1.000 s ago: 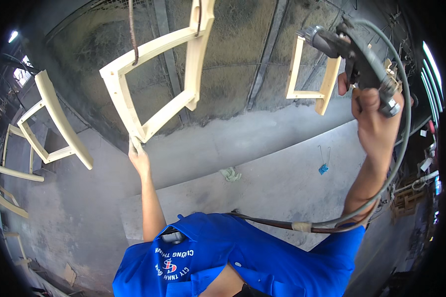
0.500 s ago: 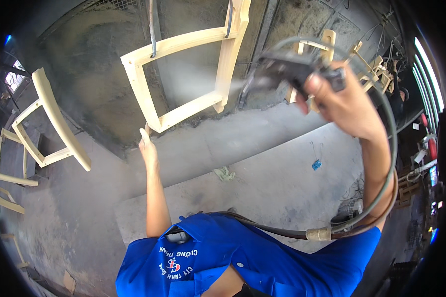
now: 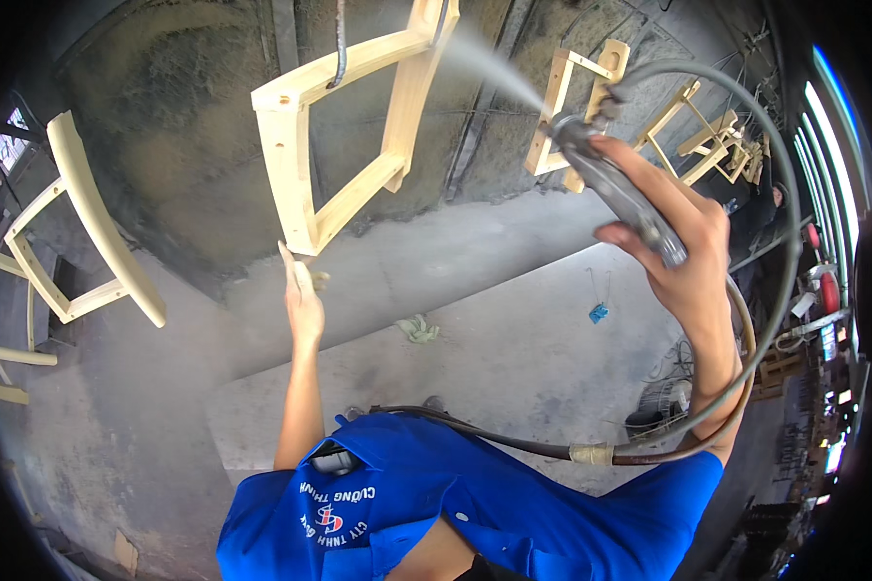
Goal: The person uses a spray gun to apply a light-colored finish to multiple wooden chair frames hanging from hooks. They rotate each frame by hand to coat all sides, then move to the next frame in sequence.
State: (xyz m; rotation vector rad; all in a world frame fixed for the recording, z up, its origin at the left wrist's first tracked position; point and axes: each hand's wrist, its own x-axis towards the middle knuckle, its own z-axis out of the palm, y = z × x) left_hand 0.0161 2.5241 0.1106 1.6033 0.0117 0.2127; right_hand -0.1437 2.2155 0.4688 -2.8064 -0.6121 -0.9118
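Position: I find the pale, unpainted four-sided wooden frame (image 3: 289, 174) at the upper centre of the picture, hung from thin, dark metal hooks (image 3: 341, 44).

Change noted: half a second ago the pale mist crossed the middle of the frame's opening. Now a narrow, whitish cone of mist (image 3: 499, 73) runs up and left to the top of the right-hand post. The frame is also turned, its left post showing a broader side face.

Right grip (image 3: 693, 242): closed, fingers and thumb wrapped about the grey metal spray gun (image 3: 620, 189) at right of centre. The gun is tilted, nozzle to the upper left; its long grey-green rubber hose (image 3: 790, 228) loops down the right side.

Left grip (image 3: 302, 305): fingers extended upward, touching the frame's lowest corner. I cannot tell whether they pinch it or merely steady it.

Finding: in my judgement, spraying is in progress, and the shifted aim puts the mist on the upper right post instead of through the opening.
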